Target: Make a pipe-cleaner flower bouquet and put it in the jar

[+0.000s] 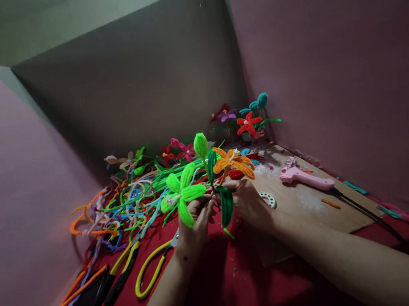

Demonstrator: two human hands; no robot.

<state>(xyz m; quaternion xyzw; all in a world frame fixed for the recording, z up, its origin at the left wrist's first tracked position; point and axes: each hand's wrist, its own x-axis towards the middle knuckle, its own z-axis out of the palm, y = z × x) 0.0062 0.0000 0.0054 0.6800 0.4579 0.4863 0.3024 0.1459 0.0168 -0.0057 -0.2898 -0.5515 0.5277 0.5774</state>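
My left hand is closed on the stem of a pipe-cleaner flower with lime-green petals and a pale centre. A lime-green bud rises upright on the same spray, above two dark green leaves. My right hand pinches the stem from the other side, its fingertips close to the left ones. Just above the right hand is an orange pipe-cleaner flower; whether it joins the held stem I cannot tell. The fingers partly hide the stem where they meet.
Tangled pipe cleaners cover the left side. Yellow-handled scissors and yellow-and-black pliers lie near my left arm. At right a pink glue gun rests on a wooden board. Finished flowers stand behind; walls enclose the table.
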